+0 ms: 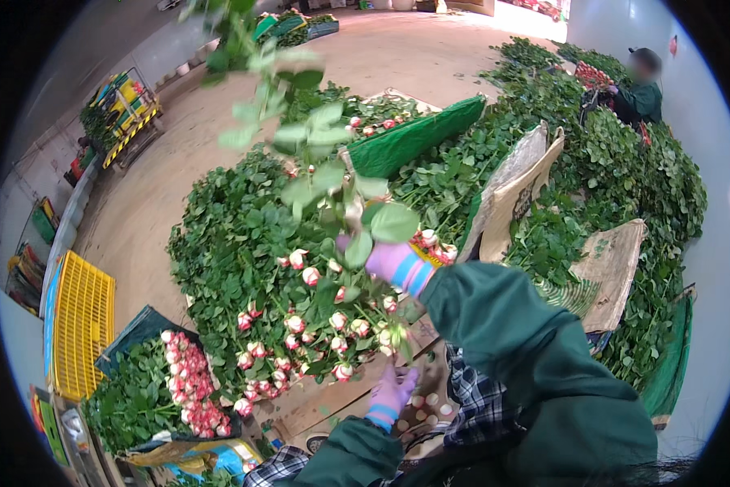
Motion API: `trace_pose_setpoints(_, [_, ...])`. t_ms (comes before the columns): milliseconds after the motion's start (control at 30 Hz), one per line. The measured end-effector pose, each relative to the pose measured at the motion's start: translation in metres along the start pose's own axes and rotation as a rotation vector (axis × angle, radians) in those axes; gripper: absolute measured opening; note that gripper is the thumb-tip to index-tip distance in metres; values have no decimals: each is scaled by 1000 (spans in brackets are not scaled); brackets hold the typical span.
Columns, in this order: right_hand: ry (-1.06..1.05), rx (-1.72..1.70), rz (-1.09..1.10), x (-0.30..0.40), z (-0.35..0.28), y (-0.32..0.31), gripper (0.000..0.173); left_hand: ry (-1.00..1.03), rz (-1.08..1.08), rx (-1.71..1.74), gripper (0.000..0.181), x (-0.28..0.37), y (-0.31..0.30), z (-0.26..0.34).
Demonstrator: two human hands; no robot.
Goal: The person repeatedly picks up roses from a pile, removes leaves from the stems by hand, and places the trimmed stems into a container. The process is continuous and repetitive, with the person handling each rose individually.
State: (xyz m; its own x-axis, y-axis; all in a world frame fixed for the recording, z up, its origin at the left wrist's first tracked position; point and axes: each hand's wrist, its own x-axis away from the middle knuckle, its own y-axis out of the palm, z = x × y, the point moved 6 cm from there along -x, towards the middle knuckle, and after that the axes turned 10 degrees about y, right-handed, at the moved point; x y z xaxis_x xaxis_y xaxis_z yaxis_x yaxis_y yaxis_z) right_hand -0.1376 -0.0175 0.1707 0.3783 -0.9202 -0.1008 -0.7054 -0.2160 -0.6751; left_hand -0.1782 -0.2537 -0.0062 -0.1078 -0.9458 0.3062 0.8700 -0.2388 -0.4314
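My right hand, in a purple glove with blue cuff stripes, is closed around a leafy rose stem. The stem rises up and to the left, its leaves blurred. Below that hand, a pale rose head hangs just above my left hand; whether it belongs to the held stem is unclear. My left hand wears a matching glove, with its fingers apart and nothing visible in them. Before me lies a large heap of leafy roses, its red-and-white heads facing me over a wooden bench edge.
A wrapped bunch of roses lies at lower left beside a yellow plastic crate. Green wraps and sacking stand among stems on the right. A co-worker is at far right. A loaded cart stands at left.
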Motion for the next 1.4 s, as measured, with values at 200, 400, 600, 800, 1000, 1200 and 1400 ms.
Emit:
trace_pose_setpoints(200, [27,111,304,-86,67,-126,54,176,-10,-181,76,-166,56,90])
trace_pose_setpoints(400, [386,-497,624,-93,143,-223,48,743,114,263,62,-278,133,201])
trace_pose_setpoints(600, [792,-480,936,-90,402,-179,37,1033,170,-363,61,-241,182,163])
trace_pose_setpoints(800, [861,897,-69,-103,626,-91,35,1067,-157,-774,59,-237,200,153])
trace_pose_setpoints(1000, [672,901,-69,-114,492,-51,33,765,-550,-805,56,-222,148,121])
trace_pose_setpoints(1200, [1067,173,578,-69,483,-128,52,564,242,-23,32,-174,17,90])
trace_pose_setpoints(1400, [1183,400,576,-68,455,-169,72,208,949,-238,32,-129,-164,-41])
